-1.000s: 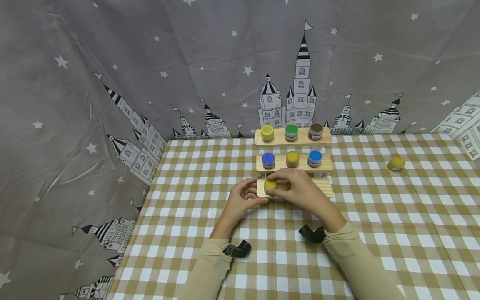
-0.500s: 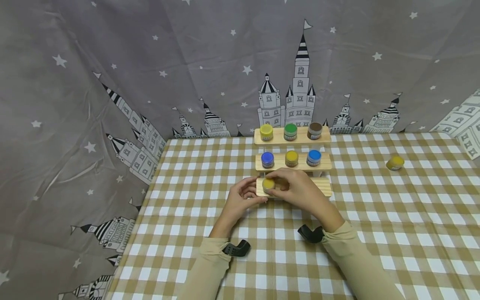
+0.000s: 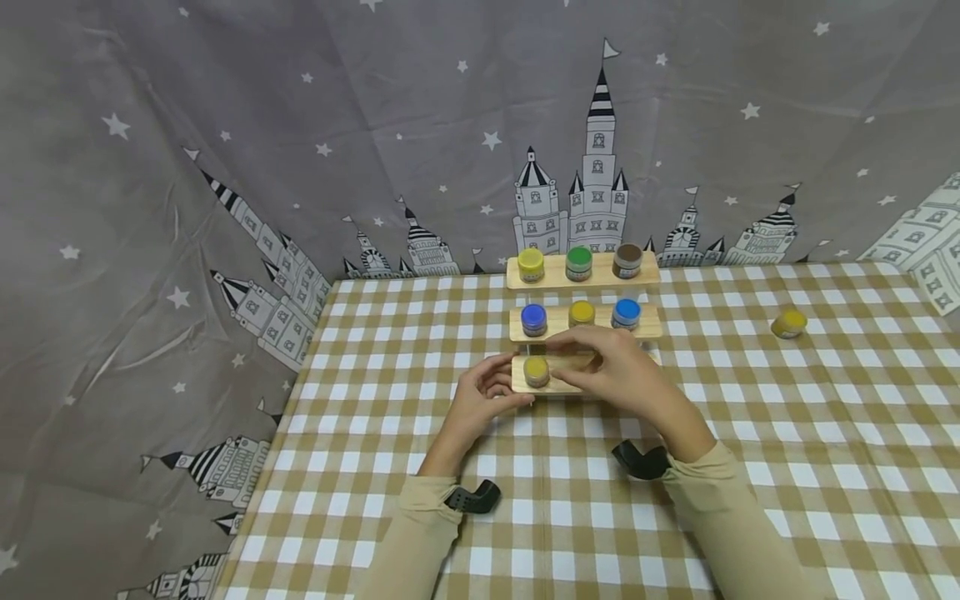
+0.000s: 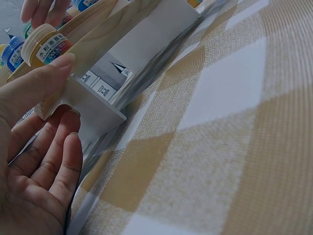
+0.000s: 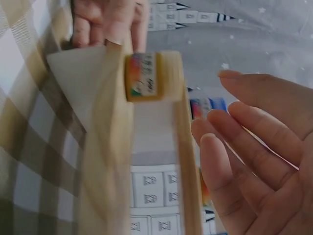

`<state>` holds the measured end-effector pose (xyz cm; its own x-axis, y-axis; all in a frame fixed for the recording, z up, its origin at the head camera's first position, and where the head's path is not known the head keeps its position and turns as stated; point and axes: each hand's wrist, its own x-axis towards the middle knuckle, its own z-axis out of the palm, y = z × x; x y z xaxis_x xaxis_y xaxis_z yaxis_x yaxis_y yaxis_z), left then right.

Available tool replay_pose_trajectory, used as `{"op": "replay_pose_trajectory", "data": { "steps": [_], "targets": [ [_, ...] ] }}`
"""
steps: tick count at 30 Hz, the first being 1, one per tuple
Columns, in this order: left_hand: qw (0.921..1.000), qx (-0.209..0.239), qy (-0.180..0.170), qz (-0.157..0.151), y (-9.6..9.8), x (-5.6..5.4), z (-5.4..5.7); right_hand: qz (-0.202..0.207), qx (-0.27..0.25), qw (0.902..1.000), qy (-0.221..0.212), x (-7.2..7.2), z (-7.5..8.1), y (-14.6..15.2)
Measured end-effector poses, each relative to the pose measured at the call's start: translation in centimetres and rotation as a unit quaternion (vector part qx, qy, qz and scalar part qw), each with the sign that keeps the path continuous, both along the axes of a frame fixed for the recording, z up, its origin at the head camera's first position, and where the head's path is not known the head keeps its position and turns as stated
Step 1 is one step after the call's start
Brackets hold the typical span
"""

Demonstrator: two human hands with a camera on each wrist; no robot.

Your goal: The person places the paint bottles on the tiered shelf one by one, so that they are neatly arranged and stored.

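Seventh paint jar on the rack, one more waiting out on the cloth

We have a dark-yellow paint jar (image 3: 536,370) standing upright at the left end of the bottom shelf of the stepped wooden rack (image 3: 584,329), apart from our right hand (image 3: 618,377), whose fingers are loosely straight, hold nothing, and hover just right of it over the shelf. Our left hand (image 3: 480,402) rests with relaxed fingers against the rack's left end, thumb near the jar, gripping nothing. The top and middle shelves carry three jars each; the bottom shelf has only this one, so we judge the filling mostly done. A yellow jar (image 3: 789,322) sits well apart on the checked tablecloth (image 3: 825,433), far right.
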<state>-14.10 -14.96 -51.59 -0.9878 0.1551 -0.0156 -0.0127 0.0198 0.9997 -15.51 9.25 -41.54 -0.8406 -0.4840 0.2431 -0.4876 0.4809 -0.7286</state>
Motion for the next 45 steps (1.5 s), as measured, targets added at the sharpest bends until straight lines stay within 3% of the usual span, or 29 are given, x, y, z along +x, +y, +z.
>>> {"op": "replay_pose_trajectory", "data": {
  "steps": [7, 15, 21, 26, 36, 45],
  "targets": [
    [1.0000, -0.002, -0.003, -0.002, 0.0, 0.0, -0.2, -0.029, -0.042, 0.9987, -0.007, 0.0, 0.8, 2.2],
    [1.0000, 0.000, 0.001, -0.002, -0.2, -0.1, -0.3, -0.089, -0.055, 0.9941, 0.028, -0.2, 0.7, 6.1],
    [1.0000, -0.003, 0.005, -0.004, -0.2, -0.1, -0.3, -0.120, -0.054, 0.9900, 0.052, -0.2, 0.1, 9.4],
    [0.9999, -0.007, 0.007, -0.004, -0.2, -0.2, -0.2, -0.152, -0.030, 0.9870, 0.041, 0.0, -0.6, 12.0],
    [0.9999, -0.010, 0.007, -0.001, -0.2, 0.0, -0.2, -0.263, -0.017, 0.9646, -0.001, -0.7, -2.0, 18.2],
    [0.9999, -0.009, 0.006, -0.003, 0.0, 0.0, -0.2, -0.320, 0.017, 0.9472, -0.003, -1.3, -3.8, 21.8]
  ]
}}
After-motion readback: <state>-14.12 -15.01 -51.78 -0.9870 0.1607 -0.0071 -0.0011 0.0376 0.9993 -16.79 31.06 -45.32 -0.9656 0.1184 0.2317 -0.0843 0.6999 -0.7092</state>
